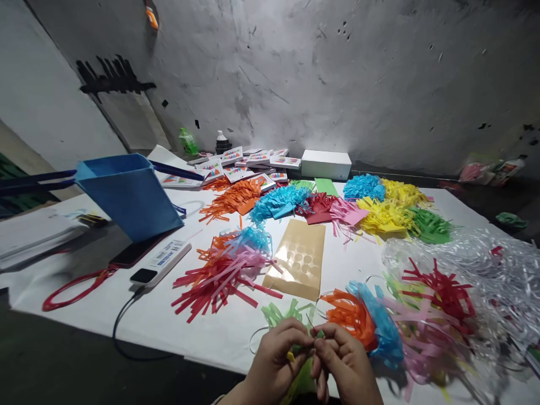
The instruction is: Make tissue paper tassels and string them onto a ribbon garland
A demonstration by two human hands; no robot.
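My left hand (278,360) and my right hand (343,363) meet at the near edge of the white table (169,320). Both pinch a small bundle of light green fringed paper (280,315) with a thin wire (310,323) sticking up between the fingertips. A bit of yellow shows under my left fingers. Just right of my hands lies a strung row of orange (350,315), blue (382,329), pink and red (442,292) paper tassels.
A tan sticker sheet (297,259) lies ahead. A loose tassel heap (225,270) is to its left; colour piles sit farther back. A blue bag (130,194), power strip (162,261), phone, white box (325,164) and clear plastic strips (485,270) surround them.
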